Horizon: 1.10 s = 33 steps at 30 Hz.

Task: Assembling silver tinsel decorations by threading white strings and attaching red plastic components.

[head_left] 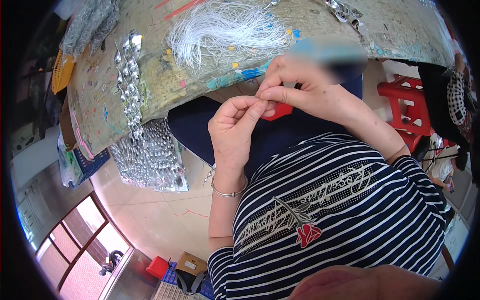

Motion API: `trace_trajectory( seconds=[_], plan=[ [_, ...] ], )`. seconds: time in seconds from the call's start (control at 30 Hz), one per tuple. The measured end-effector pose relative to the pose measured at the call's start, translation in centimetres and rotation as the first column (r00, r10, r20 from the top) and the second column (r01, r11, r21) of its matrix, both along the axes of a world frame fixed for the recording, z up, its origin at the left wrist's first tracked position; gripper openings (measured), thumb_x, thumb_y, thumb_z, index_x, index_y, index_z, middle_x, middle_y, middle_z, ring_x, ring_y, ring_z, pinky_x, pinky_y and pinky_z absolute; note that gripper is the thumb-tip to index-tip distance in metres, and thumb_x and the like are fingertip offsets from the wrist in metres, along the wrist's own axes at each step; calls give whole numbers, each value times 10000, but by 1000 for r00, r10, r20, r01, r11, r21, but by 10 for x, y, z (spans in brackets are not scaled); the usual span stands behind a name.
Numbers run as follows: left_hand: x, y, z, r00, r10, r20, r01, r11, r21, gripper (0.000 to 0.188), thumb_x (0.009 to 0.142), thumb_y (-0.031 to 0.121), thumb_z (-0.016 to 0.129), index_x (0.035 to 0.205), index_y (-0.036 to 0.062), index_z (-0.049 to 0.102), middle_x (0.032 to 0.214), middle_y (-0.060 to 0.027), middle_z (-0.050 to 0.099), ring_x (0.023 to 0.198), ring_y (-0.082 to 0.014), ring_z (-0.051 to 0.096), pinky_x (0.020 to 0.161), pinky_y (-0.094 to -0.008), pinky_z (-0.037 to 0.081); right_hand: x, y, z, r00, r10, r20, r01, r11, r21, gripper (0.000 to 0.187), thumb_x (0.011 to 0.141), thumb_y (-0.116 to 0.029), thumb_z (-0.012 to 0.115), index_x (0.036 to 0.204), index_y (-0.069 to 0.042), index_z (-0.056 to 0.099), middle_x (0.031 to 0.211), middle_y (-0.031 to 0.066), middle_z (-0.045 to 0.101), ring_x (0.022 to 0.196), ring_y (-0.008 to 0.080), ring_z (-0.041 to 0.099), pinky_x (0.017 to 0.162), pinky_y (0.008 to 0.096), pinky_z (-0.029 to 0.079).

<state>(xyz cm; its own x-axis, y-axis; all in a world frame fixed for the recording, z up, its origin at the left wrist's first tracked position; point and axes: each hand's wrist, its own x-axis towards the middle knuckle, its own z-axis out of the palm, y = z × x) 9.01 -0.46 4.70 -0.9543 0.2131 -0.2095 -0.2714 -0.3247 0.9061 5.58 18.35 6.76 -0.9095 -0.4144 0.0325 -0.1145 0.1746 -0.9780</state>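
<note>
My left hand (231, 129) and my right hand (310, 92) meet above my lap, near the table's edge. Thumb and fingers of each are pinched together, fingertips touching or nearly so. Whatever lies between them is too thin or small to make out. Beyond them on the table is a loose bundle of white threads (227, 32). Twisted shiny silver strips (131, 75) lie at the table's left, and a thick bunch of similar silver strips (150, 155) hangs below the edge there. A blurred patch covers the area just past my right hand.
The worn, paint-spotted table (165, 100) curves across the top. More silver strips (347, 12) lie at its far right. A red plastic stool (410, 102) and another person (457, 95) are on the right. A cardboard box (191, 262) sits on the floor side, lower left.
</note>
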Motion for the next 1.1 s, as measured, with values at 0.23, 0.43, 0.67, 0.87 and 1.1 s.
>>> trace_trajectory(
  seconds=[0.23,0.43,0.67,0.87,1.1],
  plan=[
    [6,5,1,999,52,-11,-53,971,-234,80,884,29,671,947,-18,657,796,-36,664,656,-55,577,607,-182,471,0,-1,-4,980,26,-199,12,982,187,69,812,-109,722,868,-70,722,824,35,618,793,167,600,711,289,476],
    [7,8,-4,998,65,-21,-68,917,-393,76,873,45,691,935,7,671,722,39,607,598,-9,491,543,-158,392,-3,-3,-9,850,99,-517,83,945,318,97,758,-109,740,849,-83,718,795,24,612,748,210,599,654,322,459],
    [8,6,-5,988,117,104,-103,986,-133,125,879,54,685,990,-3,690,806,-17,679,639,-22,516,555,-167,397,2,-1,-11,993,-38,-114,54,988,146,61,856,-110,690,873,-55,710,823,38,619,785,148,601,735,271,472],
    [9,3,-7,982,141,122,-133,989,-69,136,883,68,683,1000,-1,689,821,-21,671,667,-10,514,570,-149,356,1,6,-17,972,-42,231,63,995,-84,164,951,-130,592,994,-12,697,899,12,642,833,88,576,766,230,473],
    [8,4,-8,979,136,154,-130,990,-50,126,886,33,658,994,-31,665,749,-46,623,533,-30,399,488,-186,281,6,6,-21,928,-26,373,92,983,-162,179,958,-122,581,1042,-6,689,956,29,658,893,98,616,824,245,498]
  ],
)
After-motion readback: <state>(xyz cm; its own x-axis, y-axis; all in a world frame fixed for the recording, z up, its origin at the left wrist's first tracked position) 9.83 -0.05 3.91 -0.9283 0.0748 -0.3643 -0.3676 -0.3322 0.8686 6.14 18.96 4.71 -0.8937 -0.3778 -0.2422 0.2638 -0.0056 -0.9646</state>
